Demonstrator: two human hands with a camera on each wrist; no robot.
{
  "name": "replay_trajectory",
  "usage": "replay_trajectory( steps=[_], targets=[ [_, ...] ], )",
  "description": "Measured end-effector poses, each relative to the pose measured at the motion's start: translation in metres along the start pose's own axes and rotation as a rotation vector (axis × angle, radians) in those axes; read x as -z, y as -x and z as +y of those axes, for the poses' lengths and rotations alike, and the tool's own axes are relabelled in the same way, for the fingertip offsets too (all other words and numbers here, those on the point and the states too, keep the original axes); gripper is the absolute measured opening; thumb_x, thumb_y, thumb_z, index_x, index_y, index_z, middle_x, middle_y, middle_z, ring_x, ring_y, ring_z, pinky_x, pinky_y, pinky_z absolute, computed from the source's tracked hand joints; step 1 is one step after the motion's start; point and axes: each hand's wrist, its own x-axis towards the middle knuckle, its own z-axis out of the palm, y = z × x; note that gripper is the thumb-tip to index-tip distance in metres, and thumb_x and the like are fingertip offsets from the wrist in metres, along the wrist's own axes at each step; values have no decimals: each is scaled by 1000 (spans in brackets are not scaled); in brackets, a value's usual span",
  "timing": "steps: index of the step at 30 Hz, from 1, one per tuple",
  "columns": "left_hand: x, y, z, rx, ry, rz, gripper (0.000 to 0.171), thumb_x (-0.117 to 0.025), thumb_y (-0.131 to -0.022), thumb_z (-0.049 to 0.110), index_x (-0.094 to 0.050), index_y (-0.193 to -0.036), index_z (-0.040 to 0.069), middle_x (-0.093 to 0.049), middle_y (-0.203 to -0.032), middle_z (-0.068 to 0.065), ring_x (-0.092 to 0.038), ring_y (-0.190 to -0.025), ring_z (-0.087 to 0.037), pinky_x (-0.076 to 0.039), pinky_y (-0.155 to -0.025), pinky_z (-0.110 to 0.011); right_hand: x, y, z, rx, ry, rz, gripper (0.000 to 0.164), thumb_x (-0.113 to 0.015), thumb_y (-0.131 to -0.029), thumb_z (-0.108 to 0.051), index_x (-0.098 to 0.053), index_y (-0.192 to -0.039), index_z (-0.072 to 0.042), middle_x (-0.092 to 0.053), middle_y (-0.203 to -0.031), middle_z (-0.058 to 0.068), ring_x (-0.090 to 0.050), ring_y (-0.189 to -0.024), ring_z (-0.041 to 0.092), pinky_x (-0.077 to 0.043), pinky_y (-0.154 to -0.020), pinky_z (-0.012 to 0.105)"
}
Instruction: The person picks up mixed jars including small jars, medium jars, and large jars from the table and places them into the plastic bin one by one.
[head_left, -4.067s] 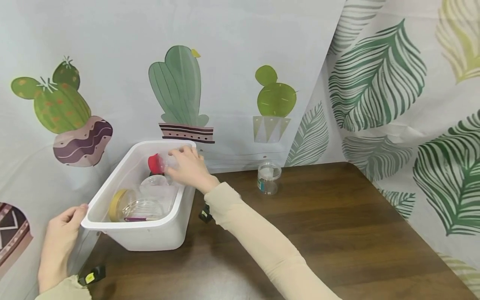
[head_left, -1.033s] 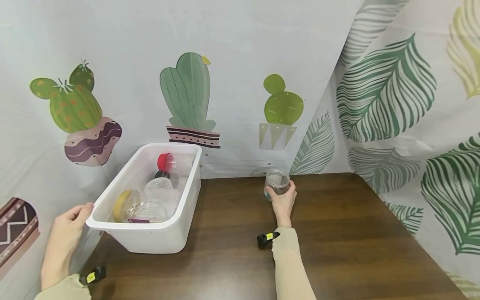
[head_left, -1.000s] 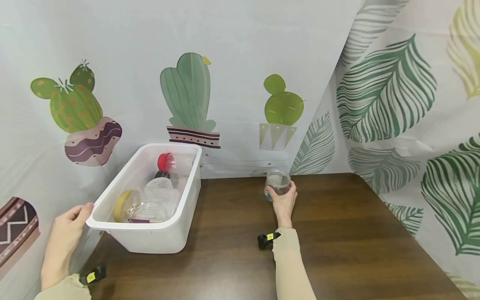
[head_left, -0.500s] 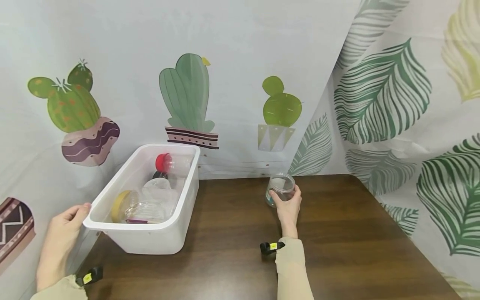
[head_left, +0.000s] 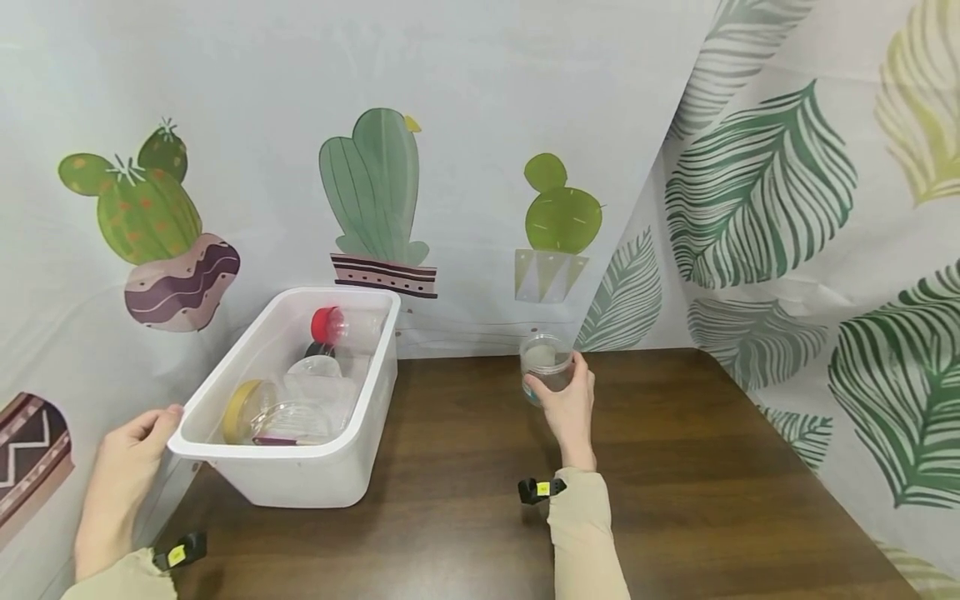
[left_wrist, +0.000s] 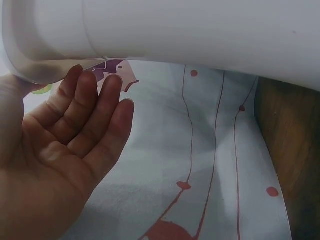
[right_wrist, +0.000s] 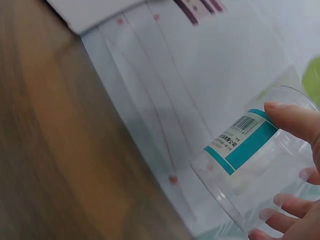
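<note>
At the left, my left hand (head_left: 126, 475) pinches the near-left rim corner of a white plastic tub (head_left: 300, 487). The left wrist view shows the fingers (left_wrist: 107, 95) bent up under that rim, thumb mostly hidden at the edge. My right hand (head_left: 566, 408) grips a clear plastic jar (head_left: 542, 354) that has no lid on it and looks empty. A teal and white barcode label (right_wrist: 245, 140) wraps the jar's side. In the right wrist view the thumb lies against one side of the jar and the other fingers against the opposite side.
Inside the tub lie a red-capped clear bottle (head_left: 348, 327), a yellow-lidded clear jar (head_left: 243, 411) and other clear plastic containers (head_left: 315, 379). The tub stands on a brown wooden table (head_left: 465, 467) close to a printed cloth backdrop (head_left: 465, 167).
My right hand let go of the red-capped bottle in the tub, moved right and took hold of the clear jar. The jar has since shifted slightly. My left hand stayed on the tub.
</note>
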Motion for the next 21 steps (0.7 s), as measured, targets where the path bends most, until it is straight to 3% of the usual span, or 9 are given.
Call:
replay_trajectory(
  steps=[9, 16, 21],
  targets=[
    [1, 0, 0, -9, 3, -5, 32, -55, -100, 36, -68, -92, 8, -57, -76, 30, -48, -74, 4, -34, -63, -18, -29, 12, -43, 229, 7, -78, 91, -87, -73, -36, -38, -147, -12, -44, -133, 12, -45, -122, 31, -36, -100, 49],
    [-1, 2, 0, -9, 4, -7, 33, -55, -100, 37, -69, -92, 7, -57, -77, 31, -48, -74, 4, -34, -63, -18, -44, 18, -64, 344, 5, -151, 88, -85, -75, -39, -38, -147, -21, -43, -133, 6, -45, -120, 26, -38, -98, 49],
    [-1, 2, -2, 1, 24, -9, 34, -55, -100, 37, -69, -91, 7, -59, -76, 28, -49, -74, 3, -35, -63, -18, -56, 18, -80, 430, 31, -191, 89, -87, -73, -35, -39, -146, -19, -44, -134, 8, -44, -122, 22, -39, -99, 46]
  ],
)
